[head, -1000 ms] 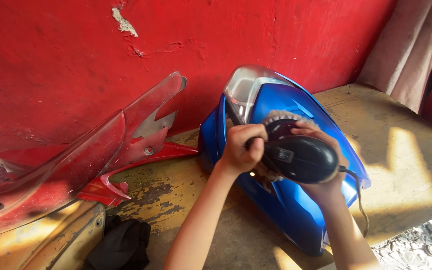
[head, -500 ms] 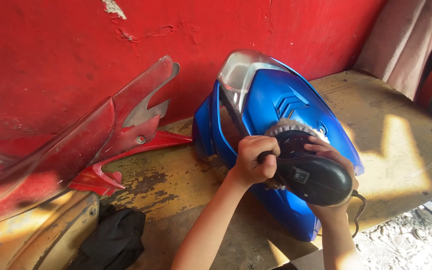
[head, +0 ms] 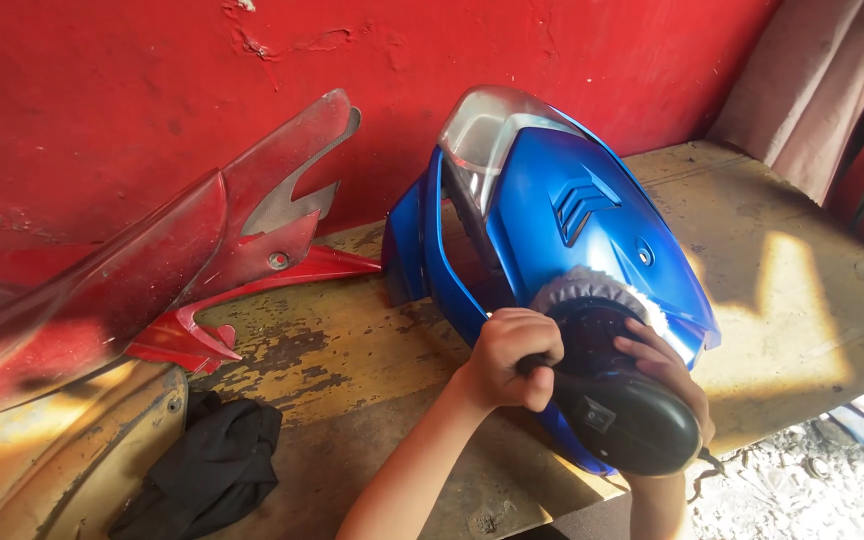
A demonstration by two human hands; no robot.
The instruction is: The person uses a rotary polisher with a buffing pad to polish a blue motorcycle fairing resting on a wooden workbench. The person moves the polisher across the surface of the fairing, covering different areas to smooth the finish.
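Blue fairing point(head: 552, 215), a motorcycle nose panel with a clear headlight lens point(head: 477, 135) at its top, stands propped on the worn wooden bench point(head: 352, 350) against the red wall point(head: 152, 90), and you have the polisher point(head: 617, 400) pressed to its lower right face. Your left hand point(head: 512, 358) is wrapped fully closed round the machine's side handle, knuckles up; your right hand point(head: 667, 365) lies over the black body of the polisher, fingers curled round the far side, so both hands have hold of the one tool. The fluffy white pad point(head: 592, 290) sits flat against the blue panel just below the small round hole and the vent slots.

As for progress, you look to be somewhere in the middle of the job. The upper face around the vents shows an even, smooth sheen, which suggests it may already be worked, though the light is too patchy for me to be sure. The lower edge beneath the pad, the left flank in shadow and the side turned away from you give no sign either way, so count those as left to do.

Red fairing pieces point(head: 152, 270) lean on the wall to your left, untouched, and a black cloth point(head: 207, 470) lies on the bench edge near your left elbow.
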